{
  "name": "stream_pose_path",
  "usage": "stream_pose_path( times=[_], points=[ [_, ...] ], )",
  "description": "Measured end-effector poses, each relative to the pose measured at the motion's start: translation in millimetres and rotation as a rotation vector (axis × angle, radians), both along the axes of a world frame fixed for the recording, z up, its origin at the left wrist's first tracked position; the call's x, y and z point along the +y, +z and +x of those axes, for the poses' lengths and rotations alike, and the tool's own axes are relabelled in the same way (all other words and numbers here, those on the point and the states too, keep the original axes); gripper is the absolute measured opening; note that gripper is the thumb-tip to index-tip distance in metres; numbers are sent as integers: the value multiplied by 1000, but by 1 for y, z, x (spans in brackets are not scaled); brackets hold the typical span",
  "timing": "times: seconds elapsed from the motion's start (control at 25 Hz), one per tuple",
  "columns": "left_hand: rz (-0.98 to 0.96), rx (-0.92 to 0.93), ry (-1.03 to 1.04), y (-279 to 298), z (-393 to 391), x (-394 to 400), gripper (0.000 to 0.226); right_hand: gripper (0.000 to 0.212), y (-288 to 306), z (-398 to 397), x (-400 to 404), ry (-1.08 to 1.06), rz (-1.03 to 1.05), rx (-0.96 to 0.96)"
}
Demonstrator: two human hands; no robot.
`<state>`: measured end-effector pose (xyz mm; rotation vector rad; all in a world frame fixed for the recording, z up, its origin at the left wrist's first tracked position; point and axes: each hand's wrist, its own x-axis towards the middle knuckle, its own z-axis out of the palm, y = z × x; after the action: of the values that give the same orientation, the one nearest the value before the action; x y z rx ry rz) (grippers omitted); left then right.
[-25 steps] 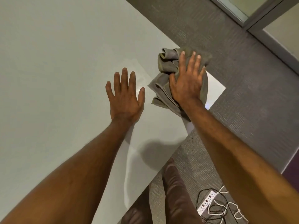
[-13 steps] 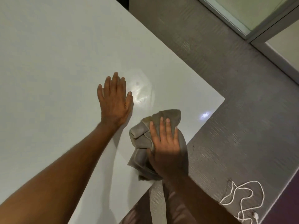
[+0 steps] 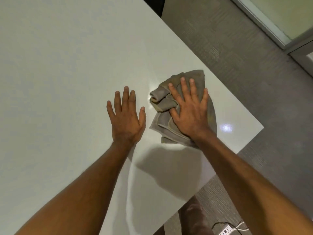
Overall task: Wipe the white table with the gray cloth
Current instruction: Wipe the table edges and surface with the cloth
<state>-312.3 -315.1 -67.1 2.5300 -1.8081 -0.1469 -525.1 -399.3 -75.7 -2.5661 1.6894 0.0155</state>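
gray cloth [image 3: 184,116] lies bunched under the right hand [image 3: 189,114], whose fingers [image 3: 184,89] are spread and flat on top of it, pressing, not gripping; only the thumb tucks into a fold at the cloth's 9 o'clock side. the left hand [image 3: 126,116] rests palm down on the bare white table [image 3: 67,65], fingers open and holding nothing, just beside the cloth at its 9 o'clock. the cloth sits near the table's corner, which lies toward 3 o'clock from it, with bare surface between.

to wipe well here, i judge the pressure should come through the whole palm so the wad stays flat and does not roll into a tighter lump. the rolled fold at 10 o'clock looks likely to lift off the surface, so spreading it would cover more table per stroke. strokes toward 3 o'clock should stop short of the edge, or the cloth could slide off onto the carpet [image 3: 254,65]. the left hand serves as a brace; it seems best kept clear of the stroke path.
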Motion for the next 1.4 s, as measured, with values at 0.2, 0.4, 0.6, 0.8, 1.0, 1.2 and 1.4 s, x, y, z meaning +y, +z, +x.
stream_pose_path(
  times=[0.2, 0.4, 0.6, 0.8, 1.0, 1.2, 1.4],
  points=[
    [81, 10, -6, -1, 2, -4, 74, 74, 8, 36, -81, -170, 45, 26],
    [31, -49, -32, -1, 1, -2, 69, 75, 11, 94, -132, -141, 45, 5],
    [73, -30, 2, -1, 2, -7, 76, 76, 17, 119, -164, 192, 100, 5],
    [56, -44, -14, -3, 1, -5, 74, 72, 17, 57, -142, 90, 85, -52],
    [21, -27, -19, -6, 2, -3, 69, 75, 19, -68, -41, -276, 80, -89],
    [6, -10, -17, -9, 2, 0, 69, 79, 21, -92, 99, -610, 147, -84],
    [9, 10, -9, -9, 0, 4, 70, 83, 33, -4, 248, -231, 217, -66]
  ],
)
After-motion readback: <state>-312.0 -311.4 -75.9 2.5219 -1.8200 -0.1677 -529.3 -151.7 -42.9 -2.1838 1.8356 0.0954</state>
